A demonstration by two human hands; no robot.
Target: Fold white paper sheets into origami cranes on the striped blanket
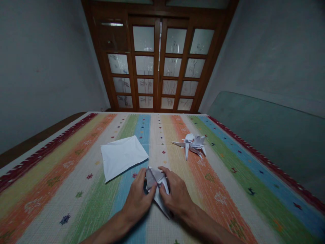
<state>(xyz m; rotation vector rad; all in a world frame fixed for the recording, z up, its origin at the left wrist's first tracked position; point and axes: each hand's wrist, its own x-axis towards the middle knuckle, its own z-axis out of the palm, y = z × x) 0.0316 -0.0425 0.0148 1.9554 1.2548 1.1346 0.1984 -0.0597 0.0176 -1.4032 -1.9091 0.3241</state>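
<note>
A partly folded white paper piece (156, 184) lies on the striped cloth near me, between both hands. My left hand (138, 198) pinches its left side with fingers closed on the paper. My right hand (176, 195) grips its right side, fingers curled over the folds. A flat white paper sheet (122, 156) lies just beyond my left hand. Finished white folded paper figures (192, 143) sit in a small heap further off to the right.
The multicoloured striped cloth (228, 189) covers the whole surface. A wooden door with frosted glass panes (158, 64) stands behind it. A greenish panel (266, 135) runs along the right edge, grey walls on both sides.
</note>
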